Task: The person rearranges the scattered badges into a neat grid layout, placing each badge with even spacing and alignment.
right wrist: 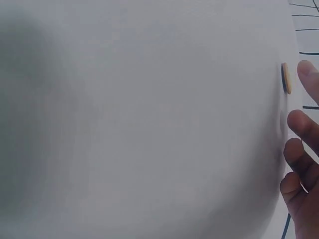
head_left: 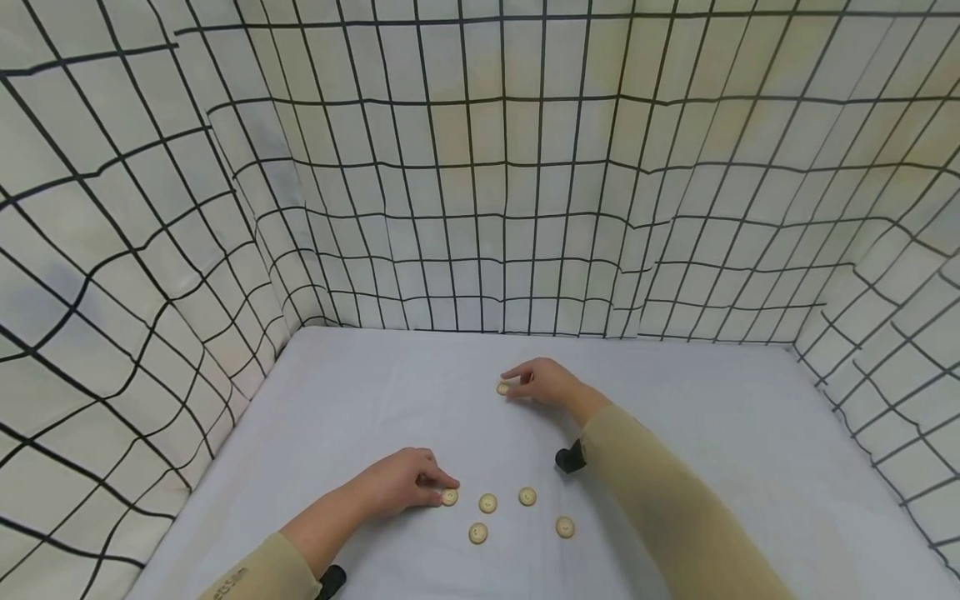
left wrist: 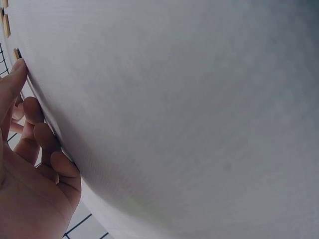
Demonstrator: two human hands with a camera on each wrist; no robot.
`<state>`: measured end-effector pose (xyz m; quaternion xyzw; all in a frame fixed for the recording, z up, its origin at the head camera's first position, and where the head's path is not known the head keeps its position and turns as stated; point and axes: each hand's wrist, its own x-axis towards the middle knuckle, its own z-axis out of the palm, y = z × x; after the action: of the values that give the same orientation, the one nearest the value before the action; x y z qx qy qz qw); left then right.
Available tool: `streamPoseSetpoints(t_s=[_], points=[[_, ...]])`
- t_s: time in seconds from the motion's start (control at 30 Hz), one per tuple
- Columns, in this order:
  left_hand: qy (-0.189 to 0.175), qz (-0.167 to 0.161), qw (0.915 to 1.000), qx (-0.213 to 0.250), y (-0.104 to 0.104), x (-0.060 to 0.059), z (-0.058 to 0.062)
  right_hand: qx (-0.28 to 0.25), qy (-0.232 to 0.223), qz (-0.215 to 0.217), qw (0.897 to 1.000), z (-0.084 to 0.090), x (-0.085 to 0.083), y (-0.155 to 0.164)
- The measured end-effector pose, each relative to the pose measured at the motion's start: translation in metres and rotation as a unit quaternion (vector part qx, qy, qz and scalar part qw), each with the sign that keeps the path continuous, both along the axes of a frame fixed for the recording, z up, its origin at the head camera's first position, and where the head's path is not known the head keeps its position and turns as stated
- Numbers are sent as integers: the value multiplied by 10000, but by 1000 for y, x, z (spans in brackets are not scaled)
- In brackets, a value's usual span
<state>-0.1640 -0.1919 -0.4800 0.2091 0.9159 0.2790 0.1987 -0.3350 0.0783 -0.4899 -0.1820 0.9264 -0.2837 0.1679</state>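
My left hand point(head_left: 408, 483) is at the near left of the white table, thumb and index finger pinching the rim of a round, pale wooden button point(head_left: 449, 497). In the left wrist view the button's edge point(left wrist: 17, 53) shows just past a fingertip of the left hand point(left wrist: 40, 164). Farther back, my right hand point(head_left: 551, 382) reaches to another button point(head_left: 503, 388), thumb and index loosely spread beside it. This button point(right wrist: 286, 78) lies flat on the cloth in the right wrist view, with the right hand point(right wrist: 304, 149) at the frame's edge.
Several more buttons lie loose near the table's front, among them one button point(head_left: 487, 502) right of my left hand and another button point(head_left: 565, 527) below my right forearm. White walls with a black grid point(head_left: 502, 217) enclose the white tabletop point(head_left: 375, 375) at the back and sides.
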Motion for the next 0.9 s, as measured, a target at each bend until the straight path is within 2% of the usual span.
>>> streamPoseSetpoints(t_s=[0.2,0.47,0.7,0.9], points=[[-39,40,10000,-65,0,-1,-1,14,28,188,9998,5,5,7],[-20,36,10000,-25,-1,0,-1,138,58,728,9972,9,19,24],[-42,70,10000,-54,-1,0,-4,266,304,1303,9906,13,36,41],[-91,108,9999,-32,0,-1,-2,296,489,1899,9801,22,59,56]])
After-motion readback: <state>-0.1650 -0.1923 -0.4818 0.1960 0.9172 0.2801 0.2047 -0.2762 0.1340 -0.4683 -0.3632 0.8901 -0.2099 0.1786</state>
